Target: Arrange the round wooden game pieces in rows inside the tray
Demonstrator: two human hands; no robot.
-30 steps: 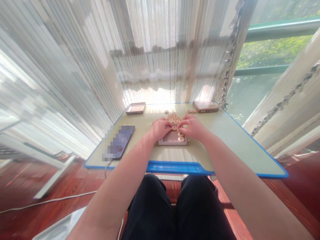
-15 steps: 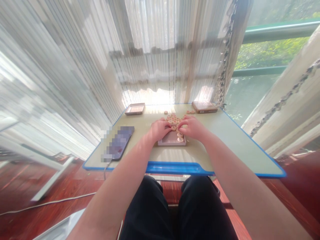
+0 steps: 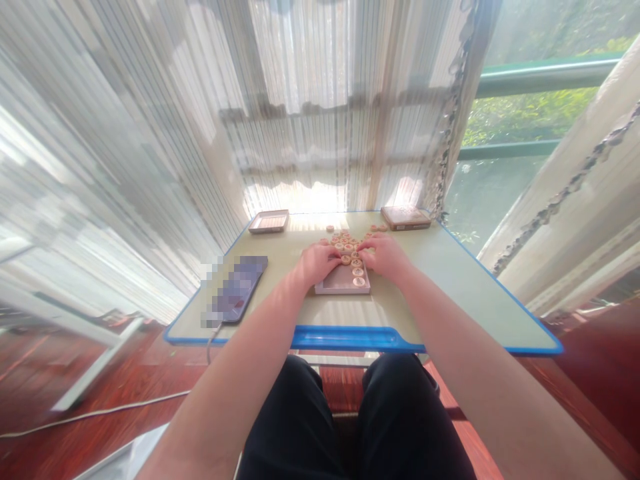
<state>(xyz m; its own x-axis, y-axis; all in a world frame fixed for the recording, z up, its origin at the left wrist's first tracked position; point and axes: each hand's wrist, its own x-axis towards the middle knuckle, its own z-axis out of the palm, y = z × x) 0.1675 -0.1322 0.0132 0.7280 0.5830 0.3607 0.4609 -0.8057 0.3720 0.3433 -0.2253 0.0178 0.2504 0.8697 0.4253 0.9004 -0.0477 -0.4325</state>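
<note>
Xiangqi pieces [image 3: 359, 282] line the right side of a shallow tray [image 3: 343, 291] on the table [image 3: 460, 287], as I see it from the head view, with a loose cluster [image 3: 344, 238] just beyond. The left hand [image 3: 318, 261] has its fingertips against a piece [image 3: 345, 260] at the tray's far edge (whether they pinch it, I can't tell). The right hand [image 3: 385, 256] bends its fingers beside the neighbouring pieces, its grip unclear. A phone [image 3: 243, 287] lies off to the left.
</note>
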